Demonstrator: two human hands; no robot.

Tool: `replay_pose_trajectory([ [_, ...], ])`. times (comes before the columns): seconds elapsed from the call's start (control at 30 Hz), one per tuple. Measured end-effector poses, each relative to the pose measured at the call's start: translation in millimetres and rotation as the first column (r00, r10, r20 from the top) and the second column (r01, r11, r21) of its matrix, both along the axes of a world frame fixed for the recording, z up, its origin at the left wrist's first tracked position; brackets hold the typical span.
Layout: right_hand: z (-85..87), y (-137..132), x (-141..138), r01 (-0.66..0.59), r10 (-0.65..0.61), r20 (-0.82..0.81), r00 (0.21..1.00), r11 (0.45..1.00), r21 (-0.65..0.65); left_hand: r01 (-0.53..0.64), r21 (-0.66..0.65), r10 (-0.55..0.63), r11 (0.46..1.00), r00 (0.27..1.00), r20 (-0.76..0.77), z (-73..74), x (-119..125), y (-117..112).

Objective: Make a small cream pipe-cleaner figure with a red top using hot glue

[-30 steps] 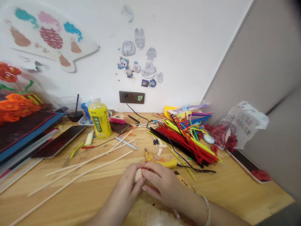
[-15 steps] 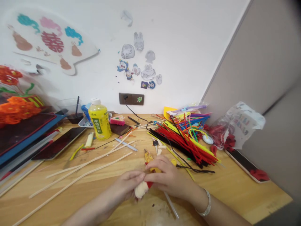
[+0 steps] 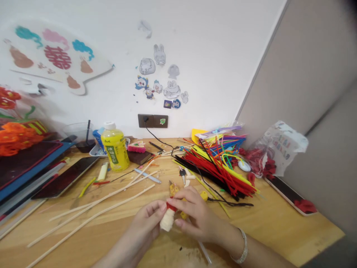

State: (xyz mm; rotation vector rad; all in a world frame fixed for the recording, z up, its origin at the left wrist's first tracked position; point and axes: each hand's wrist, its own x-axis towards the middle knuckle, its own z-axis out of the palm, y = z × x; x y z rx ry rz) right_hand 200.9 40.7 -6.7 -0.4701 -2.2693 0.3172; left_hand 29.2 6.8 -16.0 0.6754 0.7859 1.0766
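Two hands meet over the near part of the wood table point(image 3: 304, 230). The left hand point(image 3: 145, 227) is half closed, and its fingers point(image 3: 157, 208) pinch a soft cream bundle point(image 3: 166, 222) with a red band point(image 3: 171, 207) around its top. The right hand point(image 3: 199, 216) is a bit more open, but its thumb point(image 3: 184, 192) and first finger press on the same spot from the other side, next to a yellow bit point(image 3: 173, 190) that pokes up past the band. So the bundle sits between both hands, just above the table, and with a hand on each side it can't easily turn or slip. A silver bangle point(image 3: 243, 247) sits on the right wrist. Long thin wood sticks point(image 3: 92, 208) lie to the left, and a big pile of bright pipe cleaners point(image 3: 220, 173) sits far to the right, so both seem close to reach but out of the way. Keys point(image 3: 182, 175) lie just past the hands, and a yellow bottle point(image 3: 113, 149) stands far off near the wall
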Motion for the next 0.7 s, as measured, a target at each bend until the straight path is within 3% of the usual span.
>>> replay_pose_trajectory([
  [0.23,-9.6,-5.9,-10.0,0.152,-0.152,-0.007,0.988,0.985,0.087,-0.103,-0.013,0.102,0.995,0.994,-0.027,4.2,1.9,0.8],
  [0.47,-5.6,-4.0,-6.4,0.099,-0.11,0.045,0.993,0.975,0.198,0.078,0.027,-0.078,0.997,0.997,-0.022,4.1,-3.4,3.5],
  [0.6,3.8,-2.2,-2.4,0.03,-0.045,0.116,0.992,0.991,0.132,0.16,0.045,-0.155,0.986,0.982,-0.105,9.1,-6.7,3.4],
  [0.7,9.9,-2.9,-0.2,0.019,-0.029,0.174,0.984,0.998,0.062,0.13,0.065,-0.118,0.989,0.98,-0.162,10.9,-7.1,2.0],
])
